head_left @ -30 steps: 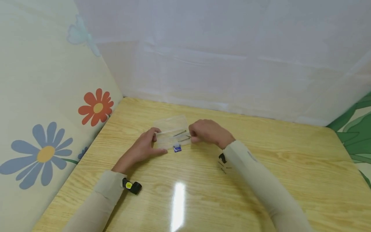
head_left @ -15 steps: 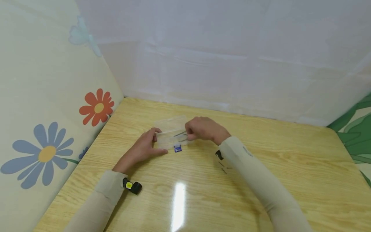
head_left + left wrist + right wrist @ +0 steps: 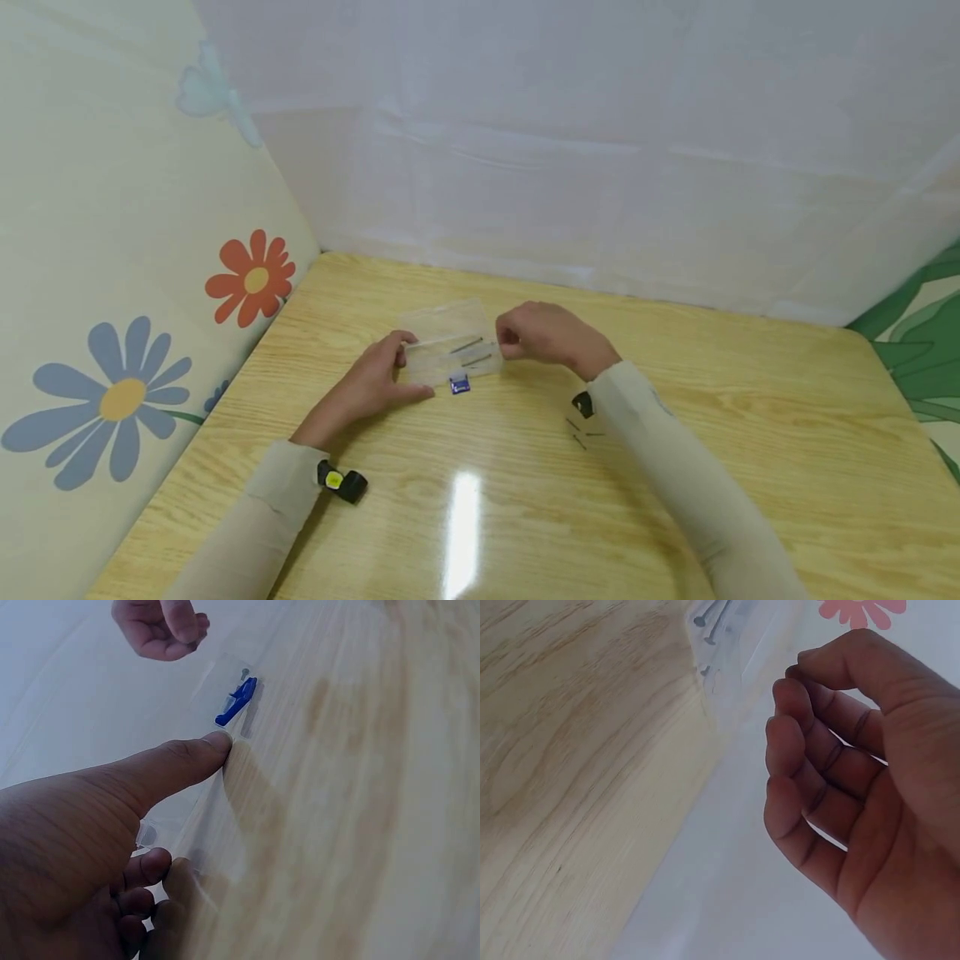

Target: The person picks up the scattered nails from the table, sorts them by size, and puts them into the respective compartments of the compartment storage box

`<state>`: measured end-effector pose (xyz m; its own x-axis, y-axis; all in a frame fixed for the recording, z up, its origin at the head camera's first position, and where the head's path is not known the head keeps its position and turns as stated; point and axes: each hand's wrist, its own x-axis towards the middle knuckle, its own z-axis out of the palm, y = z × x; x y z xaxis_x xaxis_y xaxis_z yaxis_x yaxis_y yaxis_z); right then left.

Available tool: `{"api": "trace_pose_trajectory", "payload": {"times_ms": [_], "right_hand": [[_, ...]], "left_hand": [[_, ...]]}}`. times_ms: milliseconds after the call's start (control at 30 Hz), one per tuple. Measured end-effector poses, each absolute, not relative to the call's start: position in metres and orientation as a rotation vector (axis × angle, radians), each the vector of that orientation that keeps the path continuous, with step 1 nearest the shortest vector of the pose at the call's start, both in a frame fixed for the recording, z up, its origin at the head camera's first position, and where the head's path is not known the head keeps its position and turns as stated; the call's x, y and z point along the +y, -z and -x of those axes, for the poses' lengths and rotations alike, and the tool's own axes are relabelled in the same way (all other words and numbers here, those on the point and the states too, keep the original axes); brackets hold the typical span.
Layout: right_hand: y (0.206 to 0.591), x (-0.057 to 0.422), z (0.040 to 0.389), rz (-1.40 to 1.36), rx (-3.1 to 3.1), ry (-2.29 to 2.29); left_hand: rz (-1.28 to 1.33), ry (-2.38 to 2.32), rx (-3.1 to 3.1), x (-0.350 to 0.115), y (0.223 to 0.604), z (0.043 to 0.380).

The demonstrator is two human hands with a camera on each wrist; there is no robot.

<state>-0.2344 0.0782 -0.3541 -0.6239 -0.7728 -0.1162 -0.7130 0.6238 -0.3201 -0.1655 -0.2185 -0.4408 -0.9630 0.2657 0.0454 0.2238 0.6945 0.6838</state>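
Observation:
A clear plastic box (image 3: 427, 360) lies with its transparent lid folded back, a blue latch (image 3: 459, 384) on its front. Inside are several nails (image 3: 476, 360), whose flat heads show in the right wrist view, as on this nail (image 3: 712, 630). My left hand (image 3: 367, 379) holds the box's left end, thumb at the front by the latch and fingers round the far side. Just off the right end hovers my right hand (image 3: 543, 333). Its fingers are loosely curled, thumb near the index fingertip, and I see nothing held in the right wrist view.
Several small nails (image 3: 576, 435) lie on the wooden table (image 3: 390, 533) below the right forearm. A pale cloth wall (image 3: 525, 167) stands behind the table, and a flower-printed wall (image 3: 120, 250) runs along the left.
My right hand first reached leftward over the box with a nail at its fingers. It has now drawn back to the right, uncovering the nails inside. The left hand stays put.

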Motion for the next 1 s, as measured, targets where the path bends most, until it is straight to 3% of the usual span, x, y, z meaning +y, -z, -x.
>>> {"api": "trace_pose_trajectory", "payload": {"times_ms": [1000], "right_hand": [[0.368, 0.162, 0.196, 0.914, 2.703, 0.306]], "left_hand": [[-0.404, -1.136, 2.831, -0.219, 0.440, 0.165]]}}
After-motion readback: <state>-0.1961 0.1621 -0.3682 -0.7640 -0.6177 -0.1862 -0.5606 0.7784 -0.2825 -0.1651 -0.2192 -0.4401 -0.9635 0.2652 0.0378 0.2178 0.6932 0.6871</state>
